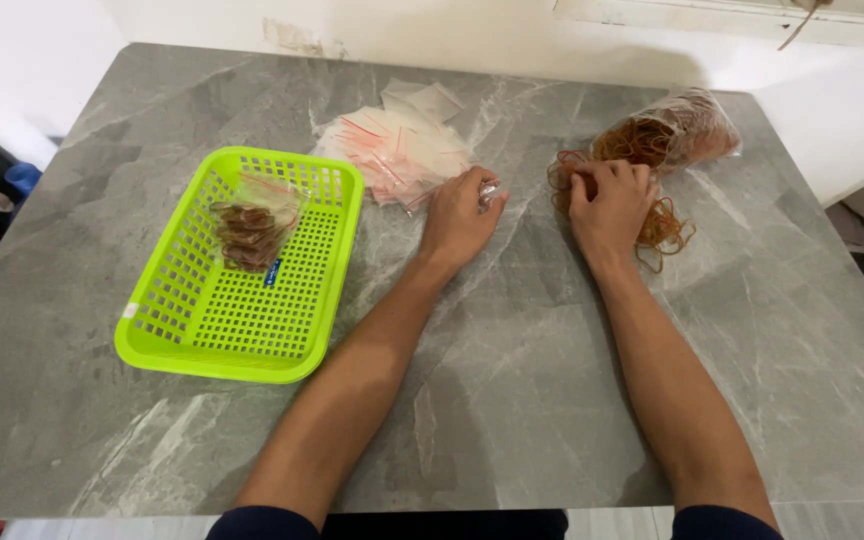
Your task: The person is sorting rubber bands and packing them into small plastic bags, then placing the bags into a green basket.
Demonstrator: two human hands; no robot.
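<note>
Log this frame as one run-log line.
left hand: holds small clear bag | right hand: fingers in rubber band pile | green basket: holds filled bags | empty bag stack: behind left hand

The table (512, 400) is smooth, matt grey veined stone, the basket (242, 320) is glossy lime-green perforated plastic, the small bags (397, 150) are thin clear glossy plastic film, and the bands (667, 230) are brown matt rubber.

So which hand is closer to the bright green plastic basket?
Left. The left hand rests just right of the green plastic basket, while the right hand lies farther right, on the loose brown rubber bands.
</note>
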